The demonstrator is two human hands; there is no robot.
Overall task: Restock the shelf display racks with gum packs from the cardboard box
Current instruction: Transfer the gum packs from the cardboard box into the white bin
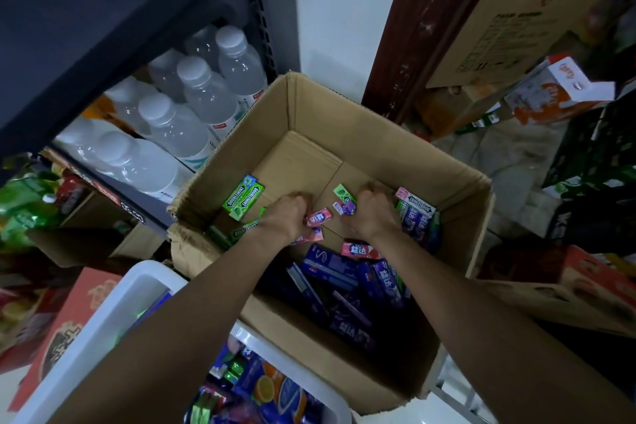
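Gum packs (344, 272) lie loose on the cardboard box (378, 134) floor, mostly heaped toward me, so both hands reach deep. Left hand (287, 213) has fingers curled round a pink pack (319, 218); right hand (373, 208) clamps a purple pack (348, 207), I judge gathering handfuls. Water bottles (192, 107) fill the adjacent shelf.

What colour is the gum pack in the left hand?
Pink, seen in the head view: the gum pack in the left hand.
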